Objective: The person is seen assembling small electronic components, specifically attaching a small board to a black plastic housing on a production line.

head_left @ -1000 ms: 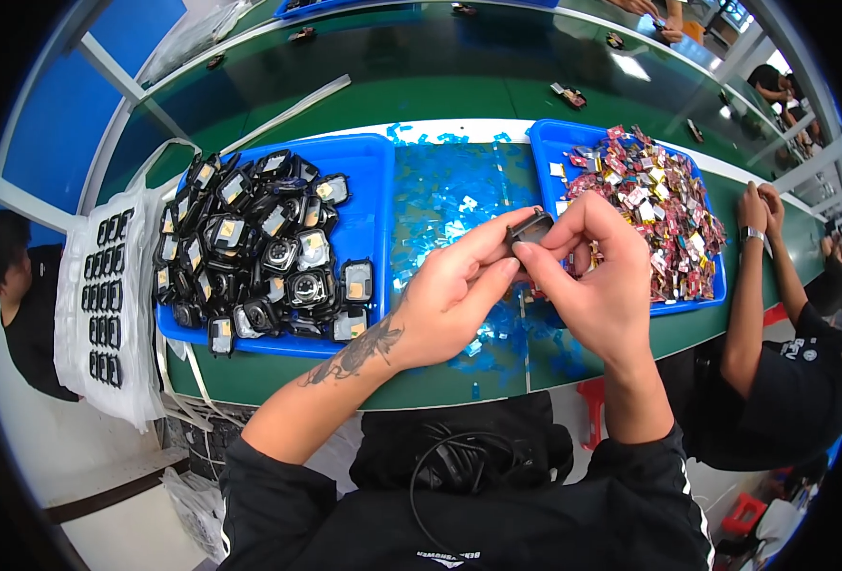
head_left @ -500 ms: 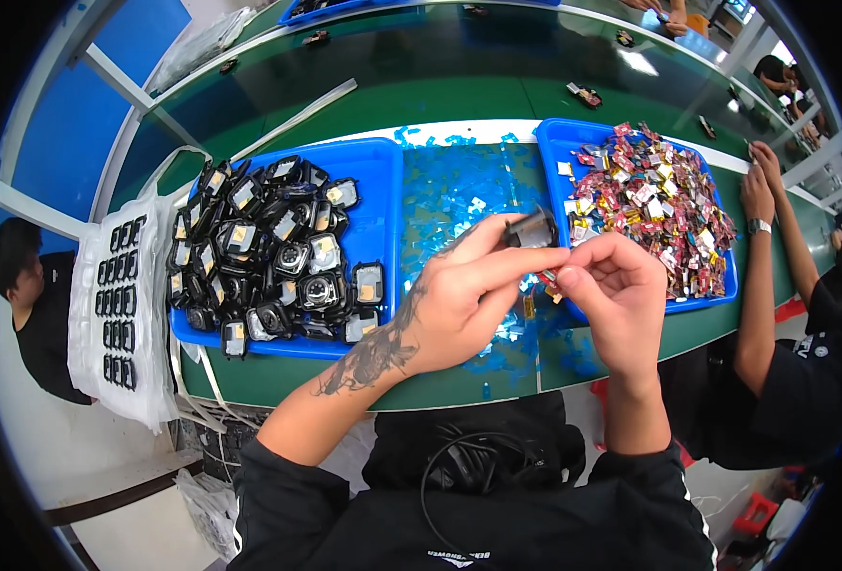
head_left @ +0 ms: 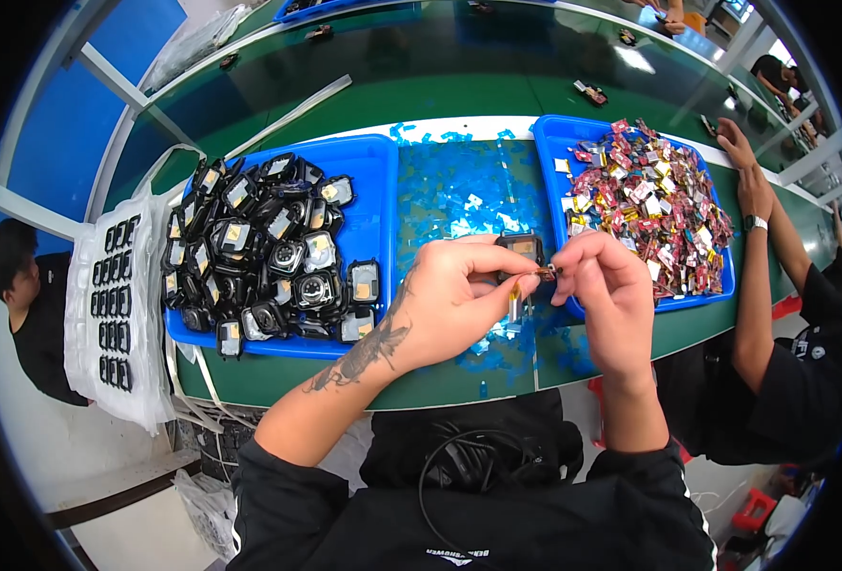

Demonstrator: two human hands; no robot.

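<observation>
Over the middle of the green table, my left hand (head_left: 445, 300) pinches a small reddish circuit board (head_left: 541, 273) between thumb and forefinger. A yellowish battery-like piece (head_left: 515, 303) hangs below that thumb. Just beyond the fingers is a black watch-like case (head_left: 522, 246); whether my other left fingers hold it is hidden. My right hand (head_left: 611, 295) is closed, its fingertips meeting the board's dark right end. Left of my hands, a blue tray (head_left: 390, 209) is heaped with black cases (head_left: 240, 238). On the right, another blue tray (head_left: 547, 157) carries a pile of small circuit boards (head_left: 649, 205).
Blue film scraps (head_left: 459, 190) cover the table between the trays. White molded trays (head_left: 74, 314) with rows of black cases stand at far left. A green conveyor (head_left: 421, 81) with scattered parts runs beyond. A co-worker's arms (head_left: 754, 247) reach in at right.
The black case has dropped lower and now shows its face beyond my left fingers. My hands have drawn slightly apart, exposing the small circuit board between them. The co-worker's hands have moved further away.
</observation>
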